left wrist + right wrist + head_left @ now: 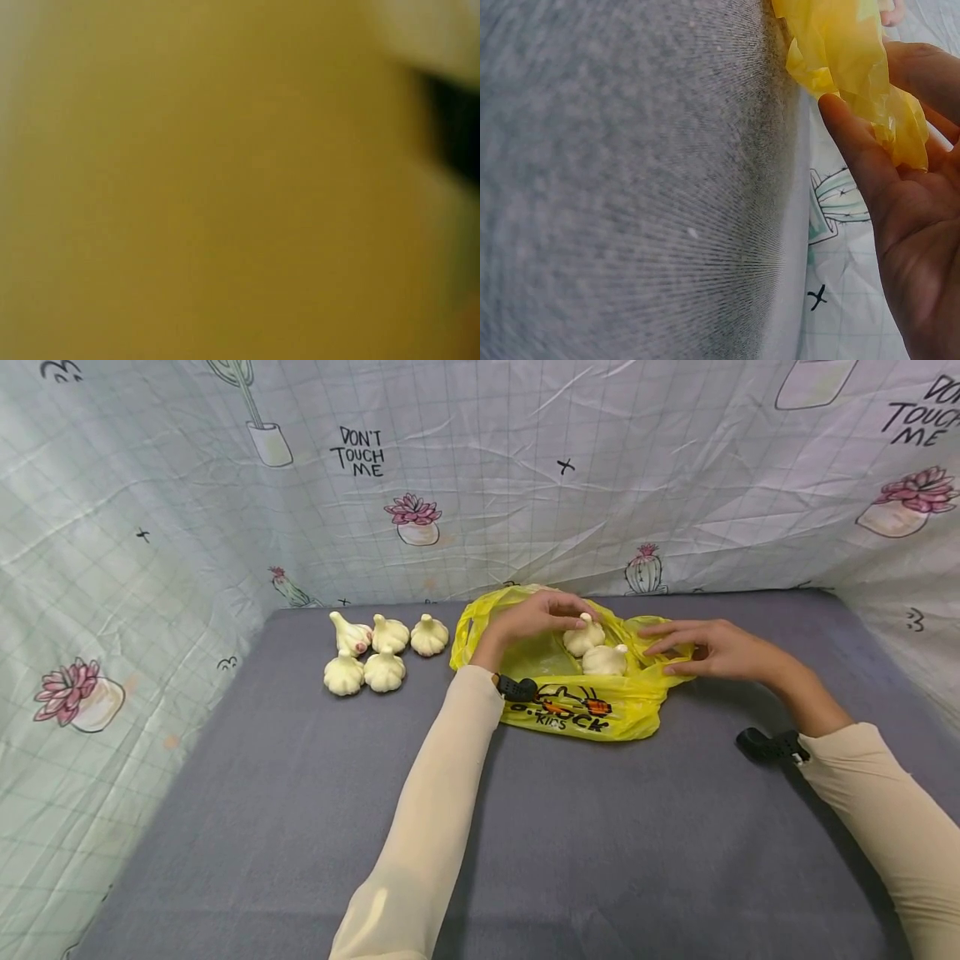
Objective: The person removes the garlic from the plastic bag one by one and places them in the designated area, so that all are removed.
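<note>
A yellow plastic bag (pixel 592 714) with dark printing lies with its mouth spread wide. Inside it sit two garlic bulbs: an upper one (pixel 583 639) and a lower one (pixel 604 661). My left hand (pixel 543 614) reaches over the bag, its fingers and thumb pinching the upper bulb near its stem. At the bag's right side, my right hand (pixel 723 649) holds the rim; in the right wrist view the yellow plastic (pixel 847 56) passes between the thumb and fingers. Blurred yellow plastic (pixel 210 180) fills the left wrist view, hiding the left hand there.
Several garlic bulbs (pixel 384 670) stand in two rows left of the bag on the grey tabletop (pixel 300 810). A printed cloth (pixel 487 460) hangs behind and along the sides. Both wrists wear black straps (pixel 772 746).
</note>
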Motion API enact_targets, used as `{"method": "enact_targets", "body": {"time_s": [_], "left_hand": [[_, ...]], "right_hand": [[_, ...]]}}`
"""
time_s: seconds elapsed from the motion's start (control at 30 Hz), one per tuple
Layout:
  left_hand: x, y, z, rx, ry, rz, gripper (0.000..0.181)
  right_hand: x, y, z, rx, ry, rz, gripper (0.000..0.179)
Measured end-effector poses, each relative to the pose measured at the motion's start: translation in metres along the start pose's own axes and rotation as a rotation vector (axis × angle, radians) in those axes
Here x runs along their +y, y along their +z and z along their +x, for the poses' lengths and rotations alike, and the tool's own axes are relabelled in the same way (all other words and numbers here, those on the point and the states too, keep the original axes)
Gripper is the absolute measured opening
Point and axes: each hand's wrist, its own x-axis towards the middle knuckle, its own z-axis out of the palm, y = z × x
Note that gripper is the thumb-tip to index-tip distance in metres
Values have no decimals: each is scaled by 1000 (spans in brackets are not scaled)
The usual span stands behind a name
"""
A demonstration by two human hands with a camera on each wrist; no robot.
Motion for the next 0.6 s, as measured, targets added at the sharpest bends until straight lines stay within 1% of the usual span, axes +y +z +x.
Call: {"method": "enact_targets", "body": {"time_s": [0.1, 0.2, 0.27, 0.37, 0.47, 0.53, 0.6], "left_hand": [[-8, 0, 3, 6, 10, -4, 30], [-15, 0, 4, 16, 33, -23, 30], [-16, -1, 4, 28, 45, -29, 29], [-12, -2, 1, 38, 37, -55, 30], [-6, -4, -5, 37, 27, -54, 32], [-2, -5, -9, 34, 30, -22, 34], [3, -7, -12, 26, 51, 19, 34]], "right_hand": [[0, 1, -1, 1, 3, 11, 33], [-1, 1, -1, 0, 5, 17, 33], [-1, 1, -1, 3, 7, 14, 33], [-1, 0, -2, 6, 9, 6, 33], [-1, 0, -3, 6, 9, 0, 33], [0, 0, -3, 8, 7, -3, 33], [-1, 0, -4, 10, 1, -7, 33]]}}
